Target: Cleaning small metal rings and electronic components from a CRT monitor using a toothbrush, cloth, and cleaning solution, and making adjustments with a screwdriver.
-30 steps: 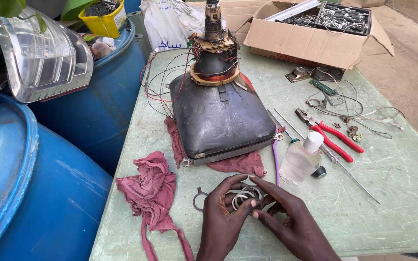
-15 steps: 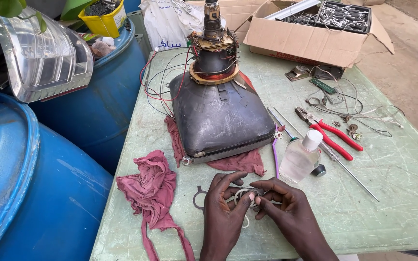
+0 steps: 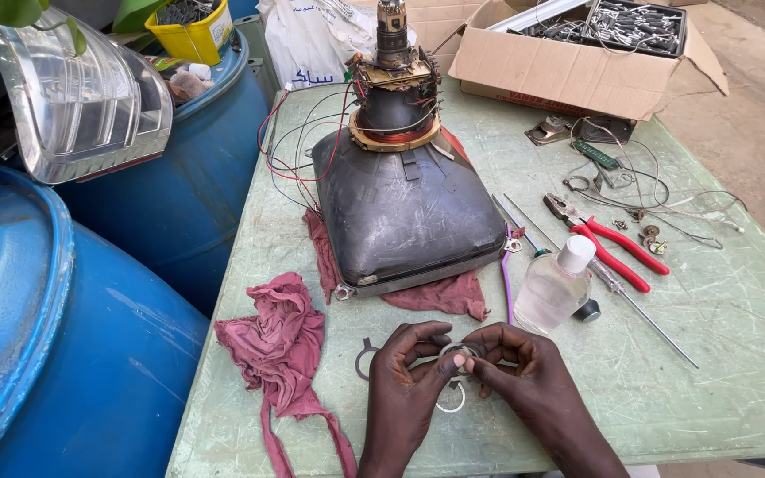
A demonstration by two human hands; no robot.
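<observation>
We see the left hand (image 3: 405, 389) and right hand (image 3: 524, 376) meeting low on the green tabletop (image 3: 737, 354), fingertips pinching a small ring (image 3: 459, 354), seemingly metal. More rings (image 3: 450, 400) lie just beneath. A red rag (image 3: 281, 341) sits to the left, a clear bottle (image 3: 555, 288) just beyond the right hand, the picture tube (image 3: 405, 208) behind.

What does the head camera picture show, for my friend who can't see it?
Two hands, left hand and right hand, pinch small metal rings together over a green table. Behind them sits an old picture tube, face down on a red cloth.
</observation>
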